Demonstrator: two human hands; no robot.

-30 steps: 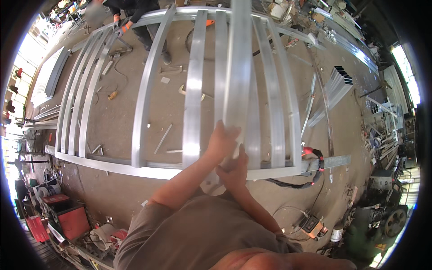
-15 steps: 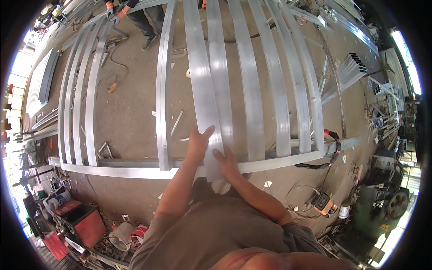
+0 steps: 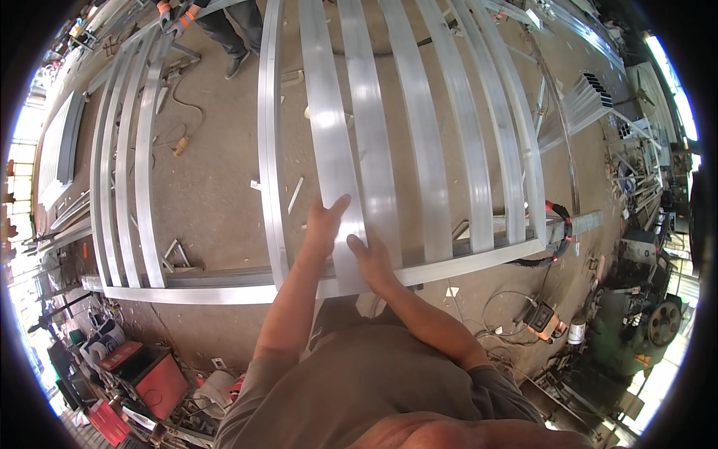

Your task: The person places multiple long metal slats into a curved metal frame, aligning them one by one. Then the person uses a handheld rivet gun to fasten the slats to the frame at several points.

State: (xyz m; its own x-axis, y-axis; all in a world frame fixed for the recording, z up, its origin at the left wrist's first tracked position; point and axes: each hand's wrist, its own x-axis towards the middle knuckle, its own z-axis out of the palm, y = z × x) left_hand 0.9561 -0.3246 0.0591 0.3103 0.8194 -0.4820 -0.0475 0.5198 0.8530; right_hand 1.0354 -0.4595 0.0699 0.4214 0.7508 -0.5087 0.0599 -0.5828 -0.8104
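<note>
One wide silver bar (image 3: pixel 327 120) is held near its near end by the person's left hand (image 3: pixel 321 227) and right hand (image 3: pixel 372 262), the left on its left edge and the right, slightly closer to the body, on its right edge. Both thumbs lie on the top face; each hand's grip is set around the bar's side (the fingers underneath are hidden). This near end lies over the near rail (image 3: pixel 202 295) of a large silver frame; whether the two touch cannot be told. Just to the right runs a similar bar (image 3: pixel 374 150), while a narrower bar (image 3: pixel 271 135) stands farther left. At the far left, a co-worker's gloved hands (image 3: pixel 178 24), in grey and orange, are beside the frame. A red box (image 3: pixel 161 382) sits lower left, and a bundle of tubes (image 3: pixel 580 108) lies to the right.
</note>
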